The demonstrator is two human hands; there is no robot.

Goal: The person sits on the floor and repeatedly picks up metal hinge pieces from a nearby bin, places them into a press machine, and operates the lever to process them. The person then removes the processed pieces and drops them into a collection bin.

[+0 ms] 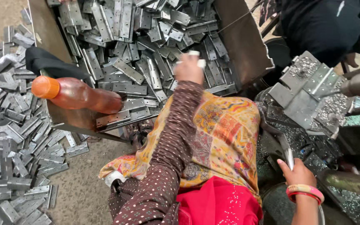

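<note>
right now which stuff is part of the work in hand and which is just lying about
In hand:
- left hand on the hinge plates in the metal box
- right hand on a thin metal piece
- drill fixture

Lying about:
- orange-capped bottle
- black cloth
- hinge plates on the floor

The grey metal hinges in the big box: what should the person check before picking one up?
1. Left hand over the grey metal hinges in the brown box: ok.
2. A hinge already gripped by that hand: cannot tell, the fingers are blurred.
3. Right hand holding a thin shiny metal piece: ok.
4. Orange-capped plastic bottle lying on the box's edge, clear of the left hand: ok.
5. Grey metal block on the machine free of shavings: not ok, shavings cover it.
</note>
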